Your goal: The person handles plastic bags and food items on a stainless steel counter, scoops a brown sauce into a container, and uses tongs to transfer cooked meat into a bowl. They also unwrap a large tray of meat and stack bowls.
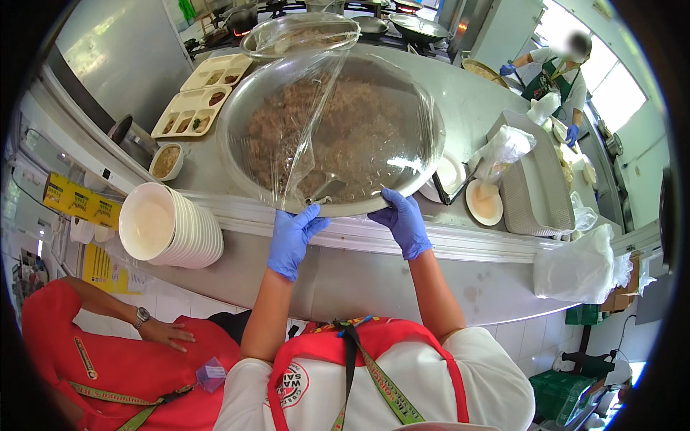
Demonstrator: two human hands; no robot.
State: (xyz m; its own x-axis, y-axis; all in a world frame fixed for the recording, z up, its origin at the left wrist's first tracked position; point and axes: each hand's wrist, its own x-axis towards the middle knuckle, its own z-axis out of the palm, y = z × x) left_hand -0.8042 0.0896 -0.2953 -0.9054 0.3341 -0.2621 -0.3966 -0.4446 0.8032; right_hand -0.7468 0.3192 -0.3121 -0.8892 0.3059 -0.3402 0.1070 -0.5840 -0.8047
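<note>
A large round metal basin (223, 134) of brown shredded-looking food stands before me under clear plastic wrap (318, 113), a metal utensil showing near its front. My left hand (294, 237), in a blue glove, grips the near rim and the wrap edge. On the same rim, farther right, my right hand (401, 221) is closed, thumb on top, also gloved in blue. A second wrapped metal basin (302, 32) is just behind. White plates (447, 175) lie partly beneath the basin's right side, beside black tongs (447, 188).
Stacked white bowls (161, 226) stand front left; compartment trays (188, 110) and a food bowl (166, 160) lie behind. A grey woven-look basket (539, 183) and plastic bags (574, 264) are at right. A person in red (135, 355) is close at left; a co-worker (560, 81) works far right.
</note>
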